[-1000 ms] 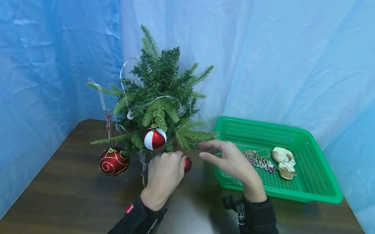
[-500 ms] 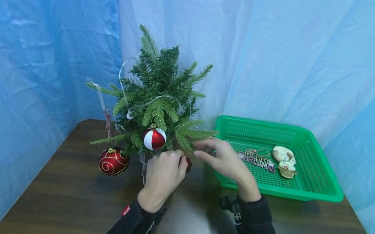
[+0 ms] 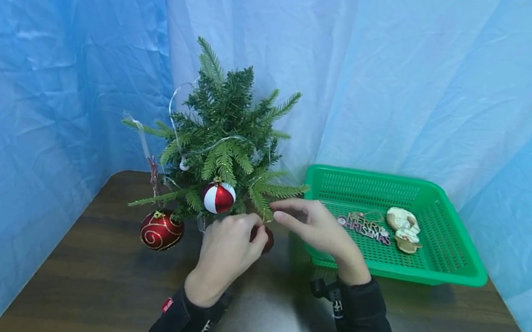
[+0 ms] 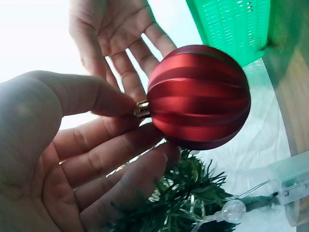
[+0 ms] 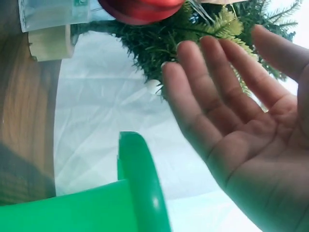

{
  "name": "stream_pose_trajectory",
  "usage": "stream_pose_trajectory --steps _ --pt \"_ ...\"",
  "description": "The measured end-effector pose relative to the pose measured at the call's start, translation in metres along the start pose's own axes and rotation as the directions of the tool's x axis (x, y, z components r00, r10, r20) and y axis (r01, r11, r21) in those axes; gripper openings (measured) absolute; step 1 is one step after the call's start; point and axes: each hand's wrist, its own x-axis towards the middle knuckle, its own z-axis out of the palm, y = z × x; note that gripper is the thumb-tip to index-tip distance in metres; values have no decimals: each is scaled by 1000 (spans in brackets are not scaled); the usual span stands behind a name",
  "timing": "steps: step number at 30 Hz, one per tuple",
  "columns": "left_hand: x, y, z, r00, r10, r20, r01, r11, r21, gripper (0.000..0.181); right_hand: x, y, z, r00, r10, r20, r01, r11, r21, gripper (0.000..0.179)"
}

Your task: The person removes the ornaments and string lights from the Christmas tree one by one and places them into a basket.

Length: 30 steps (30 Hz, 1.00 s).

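Observation:
My left hand (image 3: 230, 248) pinches the gold cap of a red ribbed Christmas bauble (image 4: 200, 96) between thumb and fingers. The bauble sits below the lower right branches of a small artificial Christmas tree (image 3: 231, 122). A bit of gold string (image 3: 267, 215) shows above it, right by the fingertips of my right hand (image 3: 316, 226). In the right wrist view that hand has its fingers loosely extended, the palm bare. On the tree hang a red-and-white bauble (image 3: 219, 197) and a larger red bauble with gold swirls (image 3: 161, 231).
A green plastic basket (image 3: 433, 276) stands to the right on the wooden table (image 3: 93, 289). It contains a Merry Christmas sign (image 3: 366, 228) and a cream-coloured ornament (image 3: 402, 223). A light string (image 3: 173, 106) winds through the tree. Blue-white cloth (image 3: 408, 84) hangs behind.
My right hand has moved slightly left, its fingertips now close to the gold string. My left hand has shifted a little down and left, still holding the ribbed bauble.

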Motion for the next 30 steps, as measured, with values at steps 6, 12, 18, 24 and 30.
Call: stream_pose_trajectory --steps 6,12,18,24,30 --pt "-1 1 -4 999 -2 37 3 1000 -17 8 2 -3 7 998 60 32 -64 993 102 42" --pt "-1 3 -3 999 4 40 -5 1000 22 12 7 -4 18 992 116 42 -122 968 221 42" --pt "-2 4 -2 999 5 46 -7 999 46 12 11 -4 25 989 147 12 -145 957 253 39" --pt "-2 4 -2 999 -2 47 -1 998 59 7 12 -2 26 985 169 -20 -159 956 248 34" --pt "-2 4 -3 999 -1 35 -1 998 56 9 10 -2 23 980 197 4 -192 948 252 35"
